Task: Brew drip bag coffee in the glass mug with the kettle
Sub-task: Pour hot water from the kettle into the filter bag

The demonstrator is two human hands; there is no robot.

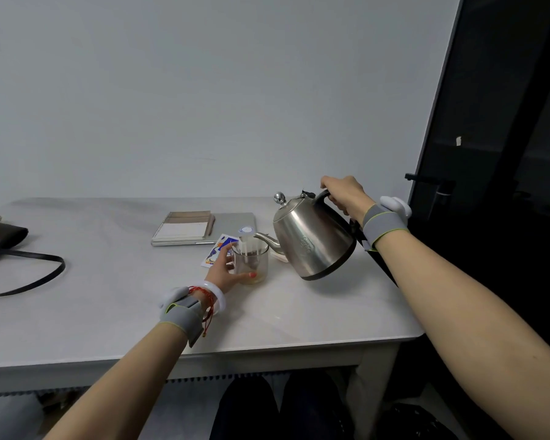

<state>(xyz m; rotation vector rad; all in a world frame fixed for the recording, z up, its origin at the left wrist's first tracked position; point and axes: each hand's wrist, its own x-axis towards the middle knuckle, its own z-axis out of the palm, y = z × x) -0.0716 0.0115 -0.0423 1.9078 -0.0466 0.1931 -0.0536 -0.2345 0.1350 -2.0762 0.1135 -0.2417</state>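
A glass mug (257,265) stands on the white table (108,300) with a white drip bag (247,246) hung open across its rim. A little pale liquid lies at the mug's bottom. My left hand (225,272) wraps the mug's left side, thumb in front. My right hand (343,193) grips the black handle of a steel kettle (311,241), which is lifted and tilted left. Its spout (267,239) reaches over the mug's right rim, by the bag.
A torn coffee sachet (218,250) lies just behind the mug. Farther back are a spiral notebook (181,230) with a pen on a silver laptop (235,222). A dark bag with a strap (23,265) sits at the left. A dark glass door (489,154) stands at the right.
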